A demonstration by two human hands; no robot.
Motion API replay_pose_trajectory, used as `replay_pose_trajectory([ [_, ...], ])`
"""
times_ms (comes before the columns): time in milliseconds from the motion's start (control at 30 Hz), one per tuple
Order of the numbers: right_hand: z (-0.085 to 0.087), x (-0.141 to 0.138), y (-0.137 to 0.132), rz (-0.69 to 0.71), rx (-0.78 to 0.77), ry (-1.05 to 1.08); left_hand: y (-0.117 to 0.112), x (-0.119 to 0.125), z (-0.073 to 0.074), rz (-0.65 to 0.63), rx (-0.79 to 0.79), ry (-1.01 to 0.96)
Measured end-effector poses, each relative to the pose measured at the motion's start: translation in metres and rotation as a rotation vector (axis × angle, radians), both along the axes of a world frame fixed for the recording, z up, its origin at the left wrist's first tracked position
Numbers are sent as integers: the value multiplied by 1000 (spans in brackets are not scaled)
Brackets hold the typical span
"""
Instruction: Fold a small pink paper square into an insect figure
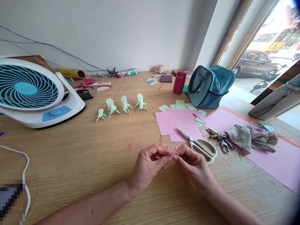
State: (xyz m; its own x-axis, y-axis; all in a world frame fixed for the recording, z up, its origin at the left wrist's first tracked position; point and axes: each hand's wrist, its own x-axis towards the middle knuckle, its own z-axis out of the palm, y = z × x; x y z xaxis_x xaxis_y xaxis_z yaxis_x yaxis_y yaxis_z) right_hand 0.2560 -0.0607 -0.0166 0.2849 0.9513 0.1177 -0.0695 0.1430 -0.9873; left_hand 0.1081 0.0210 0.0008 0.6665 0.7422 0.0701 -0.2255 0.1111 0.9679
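Observation:
Both of my hands pinch a small pink folded paper figure [172, 152] just above the wooden table [77, 156]. My left hand [150, 164] grips its left side with fingers curled. My right hand [191, 161] grips its right side with thumb and fingertips pressed together. Two thin pink points stick up from the fold between my hands. White-handled scissors [199, 145] lie just right of my right hand, partly on a stack of pink paper sheets [178, 123].
Several pale green folded paper figures [123, 106] stand in a row mid-table. A white and blue fan [35, 93] sits at the left. A teal bag [208, 84], a red bottle [179, 82], keys [220, 137], a grey cloth [253, 137] and a big pink sheet [276, 156] lie right.

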Motion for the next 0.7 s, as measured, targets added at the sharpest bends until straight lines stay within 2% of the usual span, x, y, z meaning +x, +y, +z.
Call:
replay_pose_trajectory([
  [100, -1, 0, 1, 31, -2, 59, 1, 0, 1, -17, 31, -19],
  [233, -4, -1, 3, -4, 2, 130, 3, 0, -1, 15, 103, -10],
  [400, -1, -1, 2, -73, 40, 16, 4, 0, -3, 52, 222, -38],
  [700, 4, -2, -1, 22, 27, 27, 0, -4, 0, 87, 334, 132],
])
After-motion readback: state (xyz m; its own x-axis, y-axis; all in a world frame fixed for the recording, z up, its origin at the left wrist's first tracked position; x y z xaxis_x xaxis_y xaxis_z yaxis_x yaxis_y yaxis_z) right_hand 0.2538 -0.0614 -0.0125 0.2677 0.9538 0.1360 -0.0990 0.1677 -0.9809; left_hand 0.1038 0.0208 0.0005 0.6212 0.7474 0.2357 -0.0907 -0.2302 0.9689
